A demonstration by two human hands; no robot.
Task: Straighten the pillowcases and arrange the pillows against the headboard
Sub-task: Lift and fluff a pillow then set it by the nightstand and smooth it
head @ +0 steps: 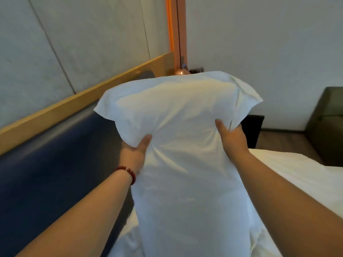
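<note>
Observed: a person stands at the bed, both bare arms stretched forward. The white pillow (178,154) is held on end in front of them, over the white sheet (306,177), with the blue padded headboard (46,164) just beside it on the left. The pillow's lower end runs out of view, so whether it rests on the mattress cannot be told.

Left hand (136,151): clamped on the pillow's left edge, thumb pressed into the front face, fingers hidden behind the fabric. A red bead bracelet (128,173) sits on that wrist.

Right hand (232,138): clamped on the right edge at a slightly higher level, thumb on the front, fingers wrapped behind.

The pillowcase bunches and creases around both grips; its upper corners flare outward above the hands.

Surroundings: a pale wooden rail (74,101) caps the headboard, with grey wall panels (83,43) above. A dark bedside cabinet (252,130) shows behind the pillow's right edge, and a dark green seat (326,123) stands at far right.
</note>
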